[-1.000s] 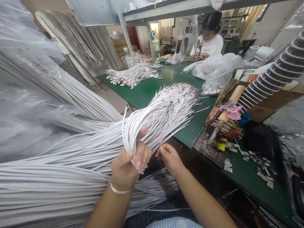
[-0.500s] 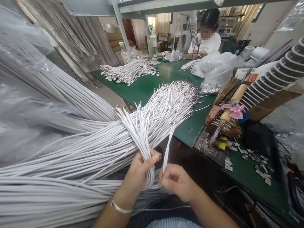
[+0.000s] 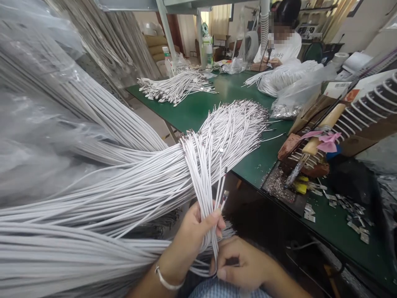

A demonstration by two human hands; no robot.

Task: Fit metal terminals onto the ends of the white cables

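My left hand [image 3: 197, 229] is closed around a bundle of thin white cables [image 3: 200, 174], thumb across the front, their dark-tipped ends fanned upward. A few strands at the bundle's right side end lower, one with a small metal tip [image 3: 225, 194] just above my fingers. Beneath it my right hand [image 3: 243, 263] is curled and pinched on the lower part of the white cables, close to my lap. Its fingertips are partly hidden. Behind both hands a thick pile of white cables [image 3: 149, 182] runs from the left onto the green table [image 3: 182, 114].
A soldering iron [image 3: 313, 145] with a wooden handle and pink ribbon rests in a coil holder at the right, near loose metal pieces [image 3: 356, 219]. More cable bundles [image 3: 176, 85] lie at the back. Plastic-wrapped cables [image 3: 93, 107] stand left. A person [image 3: 281, 45] works across the table.
The few cables my right hand held apart are now against the left-hand bundle, tips lower. My right hand has moved down beneath my left. The view has shifted slightly left.
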